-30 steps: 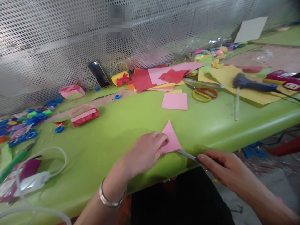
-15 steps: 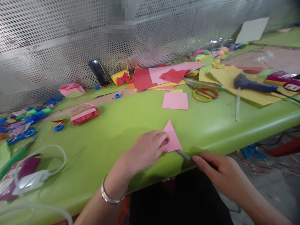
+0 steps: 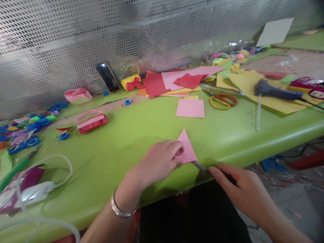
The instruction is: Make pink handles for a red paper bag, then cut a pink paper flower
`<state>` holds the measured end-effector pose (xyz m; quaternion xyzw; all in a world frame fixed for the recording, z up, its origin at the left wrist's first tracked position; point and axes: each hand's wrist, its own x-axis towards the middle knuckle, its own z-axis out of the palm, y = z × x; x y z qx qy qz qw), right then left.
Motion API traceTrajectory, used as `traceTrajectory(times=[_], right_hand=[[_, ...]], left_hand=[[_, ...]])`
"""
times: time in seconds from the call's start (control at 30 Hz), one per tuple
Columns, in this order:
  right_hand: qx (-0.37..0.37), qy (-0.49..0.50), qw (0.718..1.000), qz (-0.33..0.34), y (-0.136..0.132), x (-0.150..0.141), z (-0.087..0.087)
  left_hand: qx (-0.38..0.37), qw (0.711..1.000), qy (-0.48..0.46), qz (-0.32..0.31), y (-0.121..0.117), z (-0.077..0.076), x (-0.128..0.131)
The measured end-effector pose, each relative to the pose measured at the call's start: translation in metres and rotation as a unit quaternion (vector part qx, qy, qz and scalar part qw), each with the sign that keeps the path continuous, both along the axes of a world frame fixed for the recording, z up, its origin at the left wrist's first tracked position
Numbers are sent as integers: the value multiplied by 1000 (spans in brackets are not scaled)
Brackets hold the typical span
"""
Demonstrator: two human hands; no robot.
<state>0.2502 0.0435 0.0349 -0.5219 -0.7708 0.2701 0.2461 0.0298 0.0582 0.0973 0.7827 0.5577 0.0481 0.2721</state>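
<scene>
The right hand (image 3: 233, 182), pinching a thin grey tool (image 3: 199, 165), had closed in on the pink paper triangle (image 3: 188, 152) – less tool showed, so it had probably slid farther in. The left hand (image 3: 163, 160) pinched the triangle near the counter's (image 3: 121, 141) front edge.

One head-worn view (forward, downward)

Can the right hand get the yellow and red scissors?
Probably yes. Nothing seems to block the way from the right hand to the scissors, whose handles lie uncovered. But that hand's grip is on a thin grey tool, which it may need to put down first.
</scene>
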Motion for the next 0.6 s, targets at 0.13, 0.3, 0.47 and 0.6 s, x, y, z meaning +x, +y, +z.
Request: traceTrajectory(times=[0.13,0.3,0.47,0.6], right_hand=[[-14,8,1000,17,3,2,2],[-59,20,998,32,9,5,4],[-89,26,995,34,10,3,4],[-96,29,994,34,7,1,2]], left_hand=[[-1,1000,-1,3,0,1,0],[-4,1000,-22,11,-1,1,0],[-5,1000,-19,16,-1,2,0],[-4,1000,-11,9,-1,3,1]])
